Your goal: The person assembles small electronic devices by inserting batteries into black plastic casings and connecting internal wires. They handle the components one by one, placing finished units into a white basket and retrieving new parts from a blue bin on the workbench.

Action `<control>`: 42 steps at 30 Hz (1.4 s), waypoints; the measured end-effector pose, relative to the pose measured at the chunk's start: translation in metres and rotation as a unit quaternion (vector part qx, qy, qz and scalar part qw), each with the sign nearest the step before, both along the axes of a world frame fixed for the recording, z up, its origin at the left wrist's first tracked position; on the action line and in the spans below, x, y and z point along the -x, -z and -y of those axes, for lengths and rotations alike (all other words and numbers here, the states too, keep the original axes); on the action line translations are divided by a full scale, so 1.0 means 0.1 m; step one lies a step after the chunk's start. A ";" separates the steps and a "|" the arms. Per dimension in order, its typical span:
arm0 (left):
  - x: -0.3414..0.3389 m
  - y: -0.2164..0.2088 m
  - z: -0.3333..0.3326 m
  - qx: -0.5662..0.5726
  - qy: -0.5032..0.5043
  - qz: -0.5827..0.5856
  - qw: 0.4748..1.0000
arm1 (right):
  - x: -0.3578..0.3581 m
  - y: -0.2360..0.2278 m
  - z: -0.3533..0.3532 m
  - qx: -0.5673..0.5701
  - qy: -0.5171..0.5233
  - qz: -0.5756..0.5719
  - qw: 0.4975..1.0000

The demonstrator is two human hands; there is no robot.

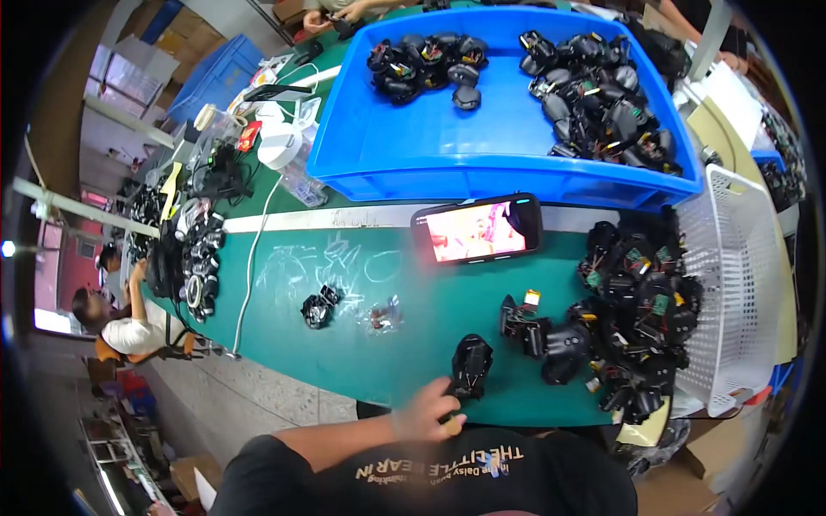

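My left hand (428, 411) is at the table's near edge, its fingers curled. They are closed at the near end of a black plastic housing (471, 365) with an oval, open-looking top; the exact grip is partly hidden and blurred. One fingertip looks yellowish. My right hand is not in view. To the right of the housing lie a small black part with wires and a silver-yellow battery (533, 297), and a rounded black shell (565, 353). Farther left are a small black cluster of parts (321, 307) and a clear plastic bag (384, 316) with small pieces.
Piled black housings (641, 292) with wires and green boards fill the right side, beside a white perforated basket (731, 292). Behind stand a lit phone (477, 230), a blue bin (404, 181) holding more housings, and a white-capped bottle (288, 159). Cable bundles (202, 267) lie left.
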State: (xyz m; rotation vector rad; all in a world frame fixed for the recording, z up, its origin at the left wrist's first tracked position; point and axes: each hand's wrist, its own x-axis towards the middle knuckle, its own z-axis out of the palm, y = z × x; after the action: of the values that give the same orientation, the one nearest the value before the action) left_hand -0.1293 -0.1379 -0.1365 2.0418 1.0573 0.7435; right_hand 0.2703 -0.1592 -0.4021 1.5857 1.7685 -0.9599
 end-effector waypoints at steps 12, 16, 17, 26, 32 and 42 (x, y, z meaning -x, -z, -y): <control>-0.17 -0.02 0.10 -0.045 -0.117 0.052 0.991 | 1.56 -0.57 -0.59 -0.051 -0.114 -0.249 0.960; -0.13 0.11 0.22 -0.064 -0.262 0.019 0.963 | 2.12 -0.79 -0.37 -0.037 -0.164 -0.358 0.919; -0.22 0.03 0.08 -0.113 -0.261 0.086 0.955 | 2.15 -0.86 -0.34 -0.040 -0.160 -0.373 0.913; -0.56 -0.42 0.09 0.157 -0.178 0.487 0.840 | 1.37 -2.31 0.11 0.096 -0.114 -0.578 0.802; -1.03 -0.55 0.15 0.268 0.015 0.626 0.732 | 1.35 -2.84 0.43 -0.106 0.226 -0.760 0.600; -1.50 -0.39 0.36 0.243 -0.048 0.534 0.808 | 1.06 -2.81 0.41 -0.483 0.171 -0.703 0.493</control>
State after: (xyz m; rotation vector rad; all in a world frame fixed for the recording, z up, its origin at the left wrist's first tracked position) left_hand 0.0209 -0.1738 -0.0979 0.8501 0.5586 1.2831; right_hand 0.1644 -0.2001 -0.1216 1.8143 3.7329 -2.0190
